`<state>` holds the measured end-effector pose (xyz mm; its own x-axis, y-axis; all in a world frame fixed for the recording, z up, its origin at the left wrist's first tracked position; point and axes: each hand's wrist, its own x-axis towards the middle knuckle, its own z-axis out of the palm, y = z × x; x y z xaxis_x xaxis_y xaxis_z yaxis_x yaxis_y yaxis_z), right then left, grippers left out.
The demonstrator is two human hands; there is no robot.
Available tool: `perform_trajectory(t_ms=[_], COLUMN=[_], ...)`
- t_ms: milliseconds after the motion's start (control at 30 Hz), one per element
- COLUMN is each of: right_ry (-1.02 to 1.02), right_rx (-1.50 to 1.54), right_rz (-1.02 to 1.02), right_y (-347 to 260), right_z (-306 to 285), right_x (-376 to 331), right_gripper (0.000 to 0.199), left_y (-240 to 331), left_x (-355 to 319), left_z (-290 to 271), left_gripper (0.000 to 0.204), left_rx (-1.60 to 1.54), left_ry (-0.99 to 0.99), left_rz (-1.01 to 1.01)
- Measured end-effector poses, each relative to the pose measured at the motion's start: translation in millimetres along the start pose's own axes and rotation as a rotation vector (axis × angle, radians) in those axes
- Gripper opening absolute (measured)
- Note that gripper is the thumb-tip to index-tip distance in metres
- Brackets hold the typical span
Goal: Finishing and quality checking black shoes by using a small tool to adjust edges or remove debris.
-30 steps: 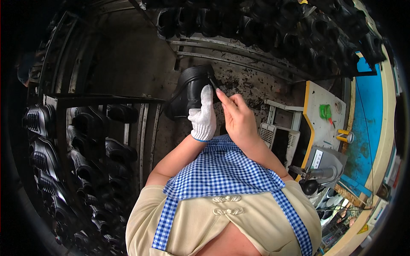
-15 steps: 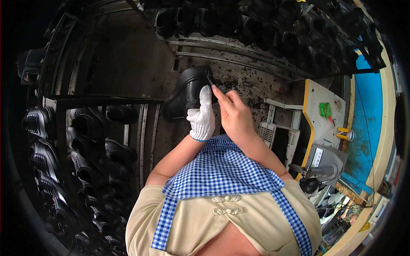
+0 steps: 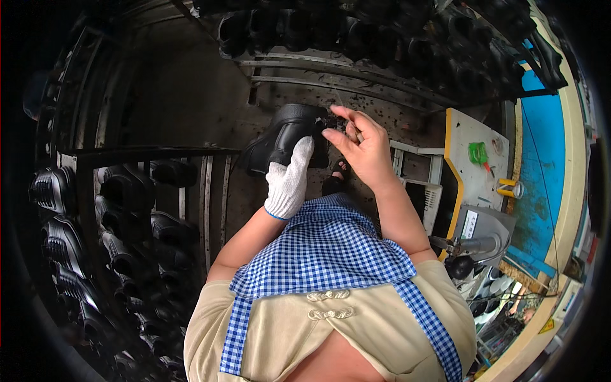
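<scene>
Before a rack (image 3: 299,65), my left hand (image 3: 288,183) clamps a shoe (image 3: 287,130) while my right hand (image 3: 369,148), just beside it, grips a tool (image 3: 340,97).

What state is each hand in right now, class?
Left hand, in white knit glove: closed, holding chunky black shoe.
Right hand, bare: part-curled, apparently holding slim grey tool, mostly hidden.

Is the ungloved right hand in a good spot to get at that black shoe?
Most likely yes: the right hand is close beside the right end of the black shoe, with nothing visible in between. The gloved left hand covers only part of it.
</scene>
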<state>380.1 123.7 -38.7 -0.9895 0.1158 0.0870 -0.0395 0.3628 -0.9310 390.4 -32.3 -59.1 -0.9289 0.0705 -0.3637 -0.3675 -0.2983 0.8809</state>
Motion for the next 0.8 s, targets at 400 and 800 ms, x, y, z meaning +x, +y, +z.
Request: perform_trajectory(t_ms=[400,800], right_ry=[-0.345,-0.115], right_rx=[-0.034,-0.191], right_rz=[-0.531,-0.222], right_y=[-23.3,-9.7], right_z=[18.5,-35.5], right_x=[-7.1,-11.6], right_gripper=[0.009,0.029], left_y=[-34.0,29.9], left_x=[8.5,8.8], left_z=[-27.2,-29.3], left_gripper=[0.029,0.041], left_rx=[0.071,-0.444], left_ry=[-0.07,-0.296], left_rz=[0.351,-0.229])
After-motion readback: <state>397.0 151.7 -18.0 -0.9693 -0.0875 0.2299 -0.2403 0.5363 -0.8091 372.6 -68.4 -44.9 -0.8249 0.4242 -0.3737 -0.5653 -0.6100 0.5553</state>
